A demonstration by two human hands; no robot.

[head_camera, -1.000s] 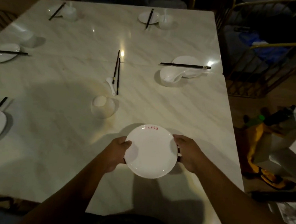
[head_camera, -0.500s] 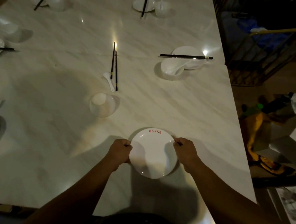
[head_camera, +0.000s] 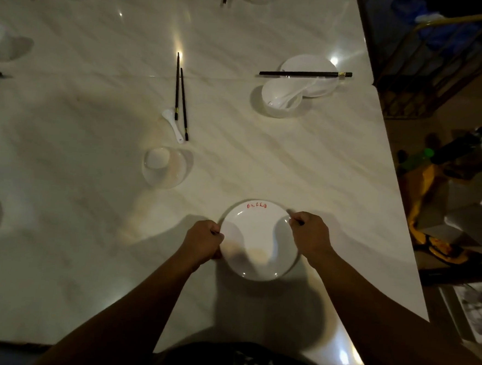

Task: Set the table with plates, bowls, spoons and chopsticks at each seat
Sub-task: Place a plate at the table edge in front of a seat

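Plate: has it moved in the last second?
Yes. The plate has dropped toward the table and shifted slightly right, away from the upturned bowl.

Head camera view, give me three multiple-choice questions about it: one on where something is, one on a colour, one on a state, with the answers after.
1. Where does the loose pair of chopsticks lie?
A. On a chair.
B. On the bare table, beside the spoon.
C. Inside a bowl.

2. What colour is the lettering on the plate nearest the person?
A. Blue.
B. Green.
C. Red.

3. How is that plate held?
A. By one hand only.
B. Both hands grip opposite sides of its rim.
C. No hand touches it.

Answers:
1 B: the pair lies on the marble with the spoon by its near end.
2 C: the marks on the far rim are red.
3 B: the left hand and the right hand curl round the rim on either side.
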